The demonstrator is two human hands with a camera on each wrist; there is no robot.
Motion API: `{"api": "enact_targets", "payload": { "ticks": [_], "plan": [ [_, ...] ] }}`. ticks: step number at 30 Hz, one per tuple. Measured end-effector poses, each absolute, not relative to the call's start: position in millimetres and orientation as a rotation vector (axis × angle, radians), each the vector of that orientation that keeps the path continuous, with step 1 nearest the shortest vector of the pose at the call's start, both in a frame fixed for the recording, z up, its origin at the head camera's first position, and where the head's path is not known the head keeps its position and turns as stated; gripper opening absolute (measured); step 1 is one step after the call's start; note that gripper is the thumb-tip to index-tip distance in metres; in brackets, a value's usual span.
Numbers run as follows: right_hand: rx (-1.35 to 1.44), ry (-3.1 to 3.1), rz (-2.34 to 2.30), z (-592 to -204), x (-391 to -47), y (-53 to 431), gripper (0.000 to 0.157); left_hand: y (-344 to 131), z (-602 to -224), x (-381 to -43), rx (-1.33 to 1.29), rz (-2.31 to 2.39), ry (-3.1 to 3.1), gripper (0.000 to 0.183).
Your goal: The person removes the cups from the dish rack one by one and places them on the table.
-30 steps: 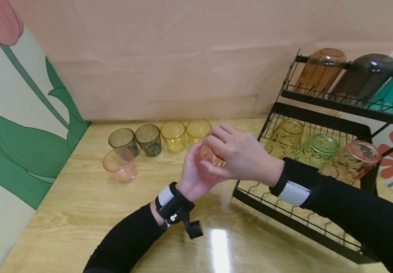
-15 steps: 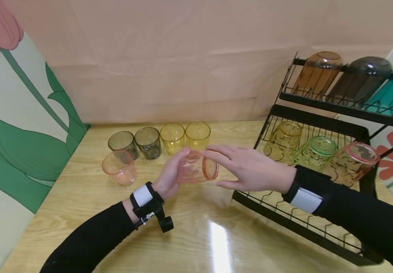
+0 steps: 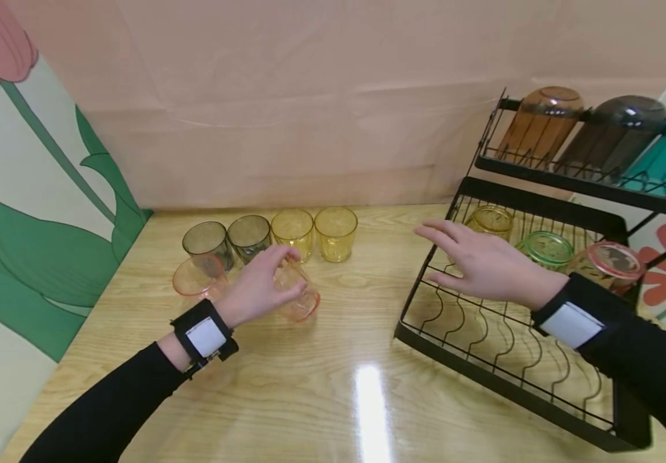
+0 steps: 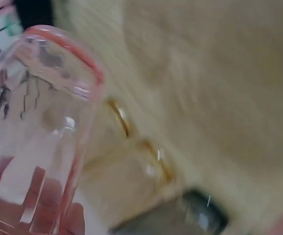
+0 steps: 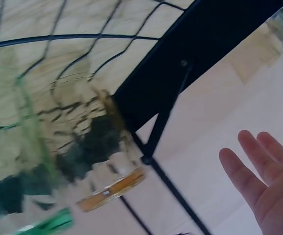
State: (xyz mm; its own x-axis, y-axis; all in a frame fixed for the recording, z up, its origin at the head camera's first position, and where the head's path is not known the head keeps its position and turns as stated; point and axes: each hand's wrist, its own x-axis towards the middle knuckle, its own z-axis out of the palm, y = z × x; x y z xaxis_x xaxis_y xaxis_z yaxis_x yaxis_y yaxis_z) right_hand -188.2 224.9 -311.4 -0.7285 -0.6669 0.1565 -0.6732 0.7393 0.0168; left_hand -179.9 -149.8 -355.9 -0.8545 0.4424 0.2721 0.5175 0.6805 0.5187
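Observation:
My left hand (image 3: 260,286) grips a clear pink glass (image 3: 301,302) that lies tilted on its side in the air, its thick base pointing right. In the left wrist view the same pink glass (image 4: 38,132) fills the left, fingers showing through its wall. Another pink glass (image 3: 197,278) stands upright beside the left wrist, partly hidden by it. My right hand (image 3: 486,263) holds nothing; its fingers are extended over the left side of the black wire rack (image 3: 483,360). In the right wrist view that hand (image 5: 269,181) is apart from the rack.
Two grey glasses (image 3: 208,241) and two yellow glasses (image 3: 335,238) stand in a row at the back. The rack's lower tier holds upside-down yellow (image 3: 490,220), green (image 3: 547,249) and pink glasses (image 3: 616,260). Brown, dark grey and teal glasses (image 3: 611,132) sit on its upper tier.
Both hands were at the pink glass; the right hand has let go and moved right to the rack. My left hand has carried the glass left, toward the other pink glass.

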Motion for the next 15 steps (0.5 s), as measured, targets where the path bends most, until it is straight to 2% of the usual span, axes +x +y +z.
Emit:
{"api": "enact_targets", "payload": {
  "ticks": [3,6,15],
  "plan": [
    [1.018,-2.817,0.061,-313,-186,235,0.073,-155,-354,-181,-0.901,-0.446,-2.699,0.042],
    [1.003,-2.793,0.071,-316,-183,243,0.074,-160,-354,-182,-0.959,-0.184,-2.623,0.044],
    [0.961,-2.764,0.087,-317,-176,253,0.074,-172,-363,-183,-0.987,0.09,-2.583,0.045]
  ]
}}
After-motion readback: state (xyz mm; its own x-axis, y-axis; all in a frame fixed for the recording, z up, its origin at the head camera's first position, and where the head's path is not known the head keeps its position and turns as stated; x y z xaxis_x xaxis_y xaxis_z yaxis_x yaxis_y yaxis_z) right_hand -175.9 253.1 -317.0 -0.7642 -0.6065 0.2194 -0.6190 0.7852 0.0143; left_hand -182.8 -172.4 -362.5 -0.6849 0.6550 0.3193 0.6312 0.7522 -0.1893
